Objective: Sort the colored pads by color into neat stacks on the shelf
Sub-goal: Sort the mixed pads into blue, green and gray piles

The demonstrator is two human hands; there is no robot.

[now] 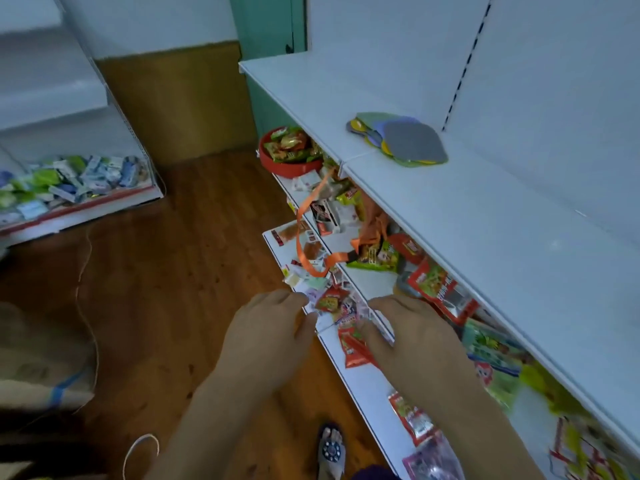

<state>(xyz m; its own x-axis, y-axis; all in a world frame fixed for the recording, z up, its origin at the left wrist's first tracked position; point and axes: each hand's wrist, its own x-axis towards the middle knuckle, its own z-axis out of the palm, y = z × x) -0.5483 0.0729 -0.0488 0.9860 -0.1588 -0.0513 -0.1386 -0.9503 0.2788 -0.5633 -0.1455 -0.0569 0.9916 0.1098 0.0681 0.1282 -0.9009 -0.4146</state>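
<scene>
Colored pads (401,140) are piled mixed up on the white shelf (485,216).
Well below the pads, the left hand (266,327) and right hand (412,330) are held flat, fingers spread loosely, nothing gripped.

1. The shelf (450,209) looks like smooth, matt white painted metal.
2. The pads (401,140) lying on that shelf look like soft, matt felt.
3. Below the shelf, the snack packets (440,289) are glossy plastic.
4. The ribbon (304,216) under the shelf's edge looks like satin-smooth orange cloth.
5. The floor (194,271) left of the shelf is brown wood with a slight sheen.
</scene>
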